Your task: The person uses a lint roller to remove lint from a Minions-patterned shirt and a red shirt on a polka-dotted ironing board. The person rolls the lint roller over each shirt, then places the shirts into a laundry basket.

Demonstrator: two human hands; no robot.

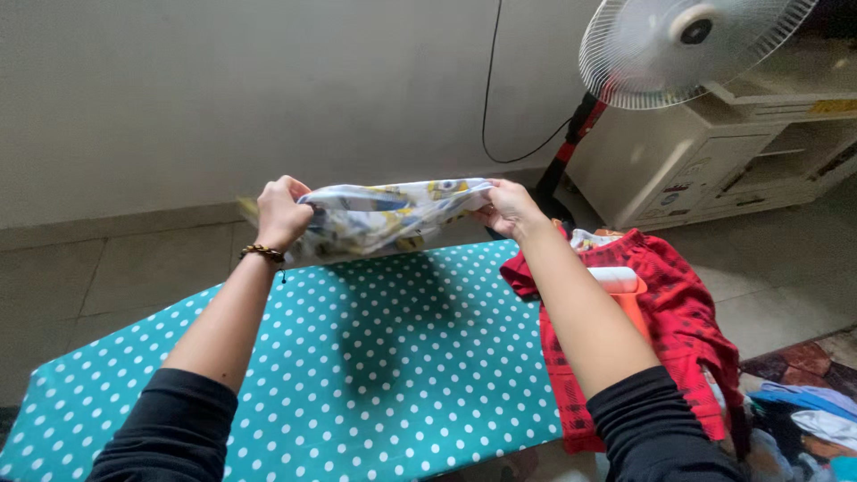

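Observation:
A small printed garment [384, 217], white with yellow and blue cartoon figures, is stretched between both my hands above the far edge of the ironing board [375, 375]. My left hand [281, 212], with a bead bracelet on its wrist, grips the garment's left end. My right hand [507, 207] pinches its right end. The board's cover is teal with white dots.
A red plaid garment [683, 330] hangs over the board's right end, with an orange and white object [625, 287] on it. A standing fan [683, 49] and a white cabinet [741, 156] are at the back right. More clothes [808, 411] lie at the lower right.

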